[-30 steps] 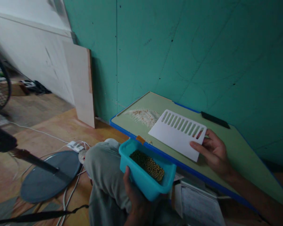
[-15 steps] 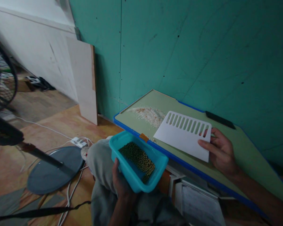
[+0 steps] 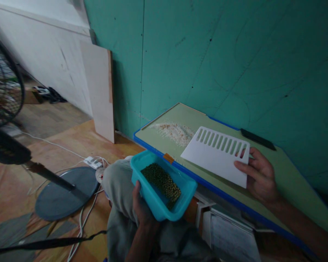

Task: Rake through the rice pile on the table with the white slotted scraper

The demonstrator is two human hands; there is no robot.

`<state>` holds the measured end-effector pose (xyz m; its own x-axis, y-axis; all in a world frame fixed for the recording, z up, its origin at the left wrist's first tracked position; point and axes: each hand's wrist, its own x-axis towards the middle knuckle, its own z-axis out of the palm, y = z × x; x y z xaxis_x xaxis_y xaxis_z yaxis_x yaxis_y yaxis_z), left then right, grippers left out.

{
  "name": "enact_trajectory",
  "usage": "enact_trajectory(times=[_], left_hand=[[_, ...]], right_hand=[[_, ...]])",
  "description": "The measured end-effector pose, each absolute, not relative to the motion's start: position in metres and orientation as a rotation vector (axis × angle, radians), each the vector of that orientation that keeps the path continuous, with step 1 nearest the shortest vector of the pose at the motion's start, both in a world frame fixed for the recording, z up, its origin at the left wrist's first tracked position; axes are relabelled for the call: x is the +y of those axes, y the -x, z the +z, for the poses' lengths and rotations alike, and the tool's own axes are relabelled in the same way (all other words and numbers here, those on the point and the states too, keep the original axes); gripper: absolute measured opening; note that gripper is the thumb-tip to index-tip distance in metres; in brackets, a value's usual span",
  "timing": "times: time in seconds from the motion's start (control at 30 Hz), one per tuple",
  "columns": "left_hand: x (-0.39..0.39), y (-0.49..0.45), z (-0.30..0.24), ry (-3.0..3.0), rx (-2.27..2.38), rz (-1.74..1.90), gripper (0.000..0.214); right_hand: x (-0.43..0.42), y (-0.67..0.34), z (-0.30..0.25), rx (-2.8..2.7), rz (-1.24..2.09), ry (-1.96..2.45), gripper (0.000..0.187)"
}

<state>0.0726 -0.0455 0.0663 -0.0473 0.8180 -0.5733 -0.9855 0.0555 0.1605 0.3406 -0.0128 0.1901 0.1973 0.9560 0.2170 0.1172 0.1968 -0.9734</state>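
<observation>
My left hand (image 3: 144, 209) grips the near left side of a turquoise plastic tub (image 3: 151, 194), its thumb on the outer wall. Green and pale tan beans (image 3: 161, 182) lie on the tub's bottom. The tub sits just below the front edge of a pale green tabletop (image 3: 265, 174) with a blue rim. At its right end, my right hand (image 3: 259, 178) pinches a white slotted plastic scraper (image 3: 213, 156), thumb on top. The scraper is tilted over the tabletop, left of which a heap of white grains with orange-brown bits (image 3: 177, 133) is spread.
A black bar (image 3: 257, 139) lies at the table's back edge by the green wall (image 3: 180, 54). On the left stand a fan (image 3: 5, 91) with a round base (image 3: 67, 194), a power strip (image 3: 93, 162) with cables, and a leaning board (image 3: 100, 94).
The whole view has shifted slightly. The few grains at the table's front edge beside the orange clip are fewer now. Both hands keep their holds on the tub and scraper.
</observation>
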Motion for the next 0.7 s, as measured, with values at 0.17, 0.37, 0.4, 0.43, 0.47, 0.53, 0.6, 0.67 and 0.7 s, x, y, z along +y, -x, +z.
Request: enact_trajectory(times=[0.17, 0.37, 0.4, 0.43, 0.47, 0.53, 0.6, 0.67, 0.7], left_hand=[[-0.047, -0.073, 0.064, 0.356, 0.579, 1.496, 0.046], [-0.05, -0.074, 0.065, 0.354, 0.627, 1.466, 0.051], [-0.051, -0.074, 0.065, 0.349, 0.603, 1.461, 0.052], [-0.051, -0.075, 0.066, 0.342, 0.564, 1.453, 0.052], [-0.051, -0.075, 0.065, 0.336, 0.516, 1.447, 0.052], [-0.051, -0.076, 0.065, 0.335, 0.442, 1.444, 0.053], [-0.051, -0.076, 0.063, 0.33, 0.442, 1.46, 0.05], [-0.051, -0.075, 0.062, 0.305, 0.472, 1.472, 0.045], [-0.051, -0.075, 0.062, 0.297, 0.497, 1.48, 0.043]], right_hand=[[-0.021, -0.344, 0.182, -1.321, 0.816, 1.219, 0.038], [-0.022, -0.297, 0.188, -1.477, 0.864, 1.167, 0.031], [-0.019, -0.285, 0.189, -1.503, 0.914, 1.141, 0.031], [-0.014, -0.273, 0.189, -1.531, 0.966, 1.122, 0.031], [-0.009, -0.261, 0.188, -1.565, 1.009, 1.099, 0.031], [0.005, -0.244, 0.186, -1.61, 1.071, 1.078, 0.032], [0.019, -0.235, 0.182, -1.648, 1.077, 1.062, 0.03], [0.031, -0.236, 0.179, -1.662, 1.035, 1.07, 0.028], [0.036, -0.239, 0.178, -1.667, 0.999, 1.084, 0.028]])
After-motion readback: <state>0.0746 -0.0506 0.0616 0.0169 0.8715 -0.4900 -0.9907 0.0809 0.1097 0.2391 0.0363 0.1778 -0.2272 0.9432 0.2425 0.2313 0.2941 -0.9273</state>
